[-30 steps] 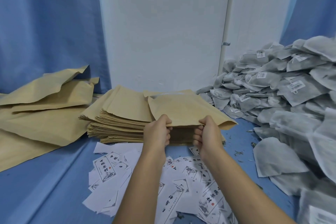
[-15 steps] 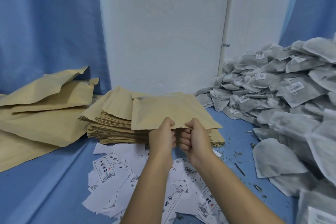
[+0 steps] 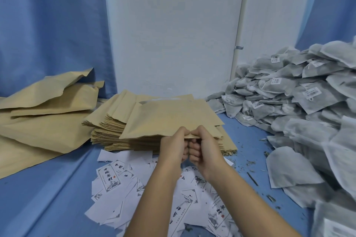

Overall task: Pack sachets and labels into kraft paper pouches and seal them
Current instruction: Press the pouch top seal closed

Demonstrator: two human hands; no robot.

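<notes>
**Bench layout, as found**

Pouch stack (image 3: 107, 127) is sitting at centre, w/ wall panel (image 3: 173, 34) standing behind it. Single pouch (image 3: 169, 117) is lying over the stack top. Left hand (image 3: 173, 144) and right hand (image 3: 204, 146) are pinching its near edge side by side, knuckles touching, in front of the stack. Label pile (image 3: 123, 188) is spreading over the table (image 3: 48, 188) at near centre, under both forearms, running up to the stack's front. Sachet heap (image 3: 298, 106) is piling up at right, reaching back to the wall. Loose paper sheets (image 3: 44, 117) are lying at left, just beside the stack, w/ curtain (image 3: 48, 25) hanging behind them.
</notes>
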